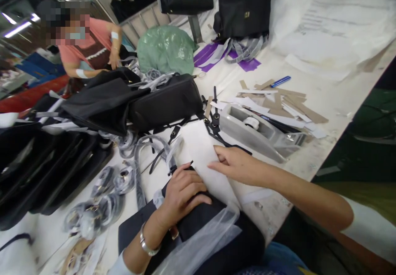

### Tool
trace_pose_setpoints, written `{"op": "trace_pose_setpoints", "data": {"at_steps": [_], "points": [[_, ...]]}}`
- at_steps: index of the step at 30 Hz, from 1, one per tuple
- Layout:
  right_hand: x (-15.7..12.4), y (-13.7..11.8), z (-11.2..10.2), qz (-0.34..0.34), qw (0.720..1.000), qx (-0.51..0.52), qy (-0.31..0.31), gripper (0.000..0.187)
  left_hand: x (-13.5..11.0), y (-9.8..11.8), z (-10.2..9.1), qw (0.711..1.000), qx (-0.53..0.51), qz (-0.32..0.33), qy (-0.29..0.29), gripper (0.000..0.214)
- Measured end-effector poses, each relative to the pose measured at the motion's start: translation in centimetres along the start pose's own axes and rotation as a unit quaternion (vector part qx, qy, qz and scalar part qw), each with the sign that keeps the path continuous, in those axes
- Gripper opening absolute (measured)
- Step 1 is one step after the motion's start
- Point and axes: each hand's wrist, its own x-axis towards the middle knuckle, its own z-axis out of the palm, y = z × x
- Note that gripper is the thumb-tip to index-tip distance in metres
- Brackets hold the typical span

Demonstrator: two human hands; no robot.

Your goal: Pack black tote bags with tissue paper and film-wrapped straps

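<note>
A black handbag (244, 242) lies at the front edge of the table, a clear plastic strip (198, 238) trailing across it. My left hand (185, 188) rests on its upper side with fingers stretched over it, near a plastic-wrapped handle (139, 176). The thumb and fingers of my right hand (238, 164) pinch the right edge of a white sheet (198, 143), which stands up from the bag. Beyond the sheet are black straps with buckles (215, 120).
A grey tray (247, 137) and paper scraps with a blue cutter (281, 81) lie at right. Black bags (167, 102) and wrapped handle coils (93, 217) crowd the left. Behind are a green plastic bundle (167, 48), another black bag (244, 11) and a co-worker (93, 48).
</note>
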Motion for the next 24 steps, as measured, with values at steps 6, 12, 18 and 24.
{"op": "trace_pose_setpoints", "data": {"at_steps": [6, 12, 18, 24], "points": [[0.5, 1.4, 0.6, 0.011, 0.999, -0.013, -0.033, 0.024, -0.5, -0.1, 0.3, 1.0, 0.022, -0.008, 0.005, 0.021], [-0.2, 1.2, 0.6, -0.013, 0.95, 0.216, 0.226, 0.029, 0.3, 0.4, -0.4, 1.0, 0.019, -0.013, 0.002, 0.015], [-0.8, 1.2, 2.2, 0.009, 0.948, 0.279, 0.152, 0.029, 0.3, 0.4, -0.3, 0.998, 0.039, 0.034, 0.047, 0.014], [-0.9, 1.1, 1.4, 0.013, 0.962, 0.259, 0.087, 0.027, 0.2, 0.4, -0.4, 0.995, 0.062, 0.055, 0.06, 0.017]]}}
